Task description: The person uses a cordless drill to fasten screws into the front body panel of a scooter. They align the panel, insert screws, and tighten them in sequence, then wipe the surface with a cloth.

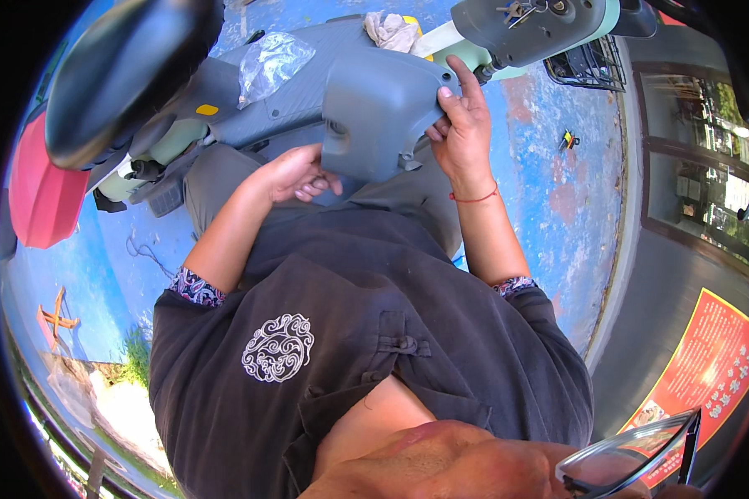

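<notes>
A grey moulded plastic cover (374, 116), seemingly a scooter body panel, is held tilted above my lap. My right hand (463, 125) grips its right edge, the thumb on the face near a small screw hole and the other fingers behind or along the edge. At the lower left corner, my left hand (304, 173) curls its fingers under the edge; its thumb is partly hidden by the cover. A small clip-like tab (409, 161) sticks out at the bottom. Just beyond lies the scooter's grey footboard (287, 79).
A clear plastic bag (275, 65) and a crumpled pale cloth (393, 32) lie on the scooter. Keys (514, 12) sit by the grey front panel (528, 33). The dark seat (129, 75) looms at left. A small yellow-black object (568, 140) lies on the blue floor (549, 216).
</notes>
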A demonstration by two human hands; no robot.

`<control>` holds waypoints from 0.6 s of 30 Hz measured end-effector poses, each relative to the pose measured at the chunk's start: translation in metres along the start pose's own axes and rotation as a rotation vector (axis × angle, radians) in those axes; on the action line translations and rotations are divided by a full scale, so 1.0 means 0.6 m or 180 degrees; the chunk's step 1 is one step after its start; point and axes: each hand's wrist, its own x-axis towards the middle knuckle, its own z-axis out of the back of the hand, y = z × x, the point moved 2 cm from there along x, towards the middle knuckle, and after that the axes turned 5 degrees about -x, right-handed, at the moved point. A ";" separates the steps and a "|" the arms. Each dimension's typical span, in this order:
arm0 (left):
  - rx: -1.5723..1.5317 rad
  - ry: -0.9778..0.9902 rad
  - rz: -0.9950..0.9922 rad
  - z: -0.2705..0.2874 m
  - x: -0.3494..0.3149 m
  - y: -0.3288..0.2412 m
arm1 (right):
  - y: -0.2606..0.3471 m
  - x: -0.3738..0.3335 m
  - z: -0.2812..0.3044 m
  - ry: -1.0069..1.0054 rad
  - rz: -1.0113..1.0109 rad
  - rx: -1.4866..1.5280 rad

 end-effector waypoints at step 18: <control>0.0235 0.0402 -0.2957 -0.102 0.073 -0.005 | -0.072 -0.015 -0.042 0.0578 -0.0844 -0.0644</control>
